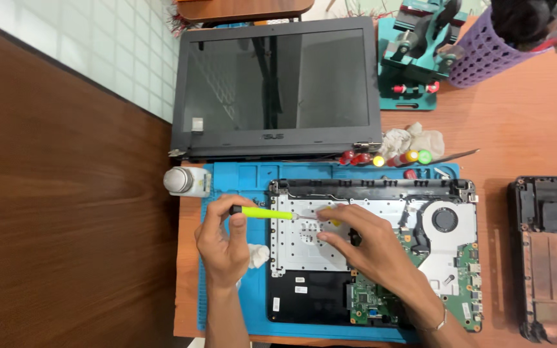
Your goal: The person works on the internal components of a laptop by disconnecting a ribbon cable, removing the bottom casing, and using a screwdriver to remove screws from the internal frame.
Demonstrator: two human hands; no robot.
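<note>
Between both hands (227,241), yellow screwdriver (267,213)

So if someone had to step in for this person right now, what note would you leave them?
Left hand: holds a yellow screwdriver, tip on the metal plate of the opened laptop base.
Right hand: fingers steady the tip on the plate.
Nearby: the base lies on a blue mat; detached screen behind it, bottom cover to the right.
Done: cover off, screen separated.
Left: plate, fan and circuit board still in place.
</note>
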